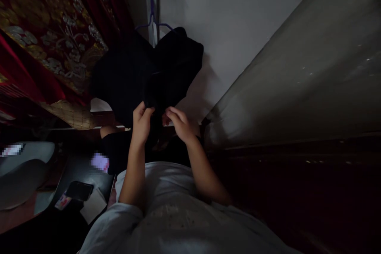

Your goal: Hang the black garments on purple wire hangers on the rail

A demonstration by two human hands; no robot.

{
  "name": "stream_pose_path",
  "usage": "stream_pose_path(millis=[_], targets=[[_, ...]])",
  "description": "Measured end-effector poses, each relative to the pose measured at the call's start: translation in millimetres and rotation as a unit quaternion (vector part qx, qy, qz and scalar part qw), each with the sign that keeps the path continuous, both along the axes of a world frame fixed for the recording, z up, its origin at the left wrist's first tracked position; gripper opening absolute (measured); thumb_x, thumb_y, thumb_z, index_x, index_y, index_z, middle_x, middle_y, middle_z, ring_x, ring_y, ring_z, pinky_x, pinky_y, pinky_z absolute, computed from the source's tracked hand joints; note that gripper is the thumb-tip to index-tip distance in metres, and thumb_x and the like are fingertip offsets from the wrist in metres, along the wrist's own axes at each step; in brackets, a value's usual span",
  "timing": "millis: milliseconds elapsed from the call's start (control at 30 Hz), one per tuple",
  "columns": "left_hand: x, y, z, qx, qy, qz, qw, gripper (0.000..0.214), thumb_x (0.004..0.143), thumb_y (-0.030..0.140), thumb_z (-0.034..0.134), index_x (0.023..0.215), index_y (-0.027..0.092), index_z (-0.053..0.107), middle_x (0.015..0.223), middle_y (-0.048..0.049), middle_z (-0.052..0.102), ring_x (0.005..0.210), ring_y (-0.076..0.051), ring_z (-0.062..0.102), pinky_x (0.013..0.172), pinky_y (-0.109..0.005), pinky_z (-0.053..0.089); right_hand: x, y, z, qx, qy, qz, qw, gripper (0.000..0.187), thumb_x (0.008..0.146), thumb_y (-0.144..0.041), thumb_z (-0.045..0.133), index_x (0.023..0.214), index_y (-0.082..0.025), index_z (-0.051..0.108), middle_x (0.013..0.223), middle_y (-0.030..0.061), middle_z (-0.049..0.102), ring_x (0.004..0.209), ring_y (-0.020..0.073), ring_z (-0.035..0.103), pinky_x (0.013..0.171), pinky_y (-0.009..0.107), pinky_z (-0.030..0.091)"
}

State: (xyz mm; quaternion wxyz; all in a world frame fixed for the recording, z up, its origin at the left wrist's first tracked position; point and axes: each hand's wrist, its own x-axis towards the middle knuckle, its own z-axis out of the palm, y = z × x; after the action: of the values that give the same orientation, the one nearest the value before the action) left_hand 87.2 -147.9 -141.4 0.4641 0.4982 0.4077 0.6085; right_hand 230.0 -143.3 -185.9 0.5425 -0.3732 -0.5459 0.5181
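Observation:
A black garment (125,75) hangs on a purple clothes hanger (152,18) in front of me, against the wall. My left hand (142,121) is closed on the garment's front edge, thumb and fingers pinching the cloth. Close by on the right, my right hand (179,122) pinches the same dark front, its fingertips pressed together at the fabric. Any button or fastening between the fingers is too dark to make out. The garment's lower part falls between my forearms, near my black shorts.
Red cloth with gold and silver embroidery (59,27) hangs at left. A pale glossy sheet (297,75) slopes down on the right by the white wall (232,8). At lower left, a black phone (79,191) and a white paper (93,205) lie on a dark surface beside a grey seat (24,182).

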Motion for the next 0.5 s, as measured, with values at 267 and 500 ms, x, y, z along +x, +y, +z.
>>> stream_pose_path(millis=[267,500], targets=[[-7.1,6.3,-21.0,0.05,0.135,-0.009,0.989,0.023,0.091,0.02,0.058,0.111,0.018,0.069,0.114,-0.0069,0.071,0.108,-0.022,0.067,0.096,-0.032,0.052,-1.4,0.3,4.7,-0.047,0.045,-0.118,0.991,0.028,0.085,-0.043,0.062,0.07,-0.018,0.062,0.054,-0.0025,0.051,0.05,0.009,0.047,0.05,0.022,0.033],[7.0,3.6,-42.3,0.082,0.225,-0.008,0.971,0.007,0.094,0.018,0.059,0.096,0.016,0.065,0.092,-0.0061,0.071,0.091,-0.019,0.069,0.086,-0.028,0.05,-2.4,2.5,4.9,-0.084,0.046,0.003,0.995,0.037,0.081,-0.048,0.066,0.064,-0.016,0.06,0.05,-0.0042,0.043,0.046,0.0058,0.037,0.046,0.02,0.026]])
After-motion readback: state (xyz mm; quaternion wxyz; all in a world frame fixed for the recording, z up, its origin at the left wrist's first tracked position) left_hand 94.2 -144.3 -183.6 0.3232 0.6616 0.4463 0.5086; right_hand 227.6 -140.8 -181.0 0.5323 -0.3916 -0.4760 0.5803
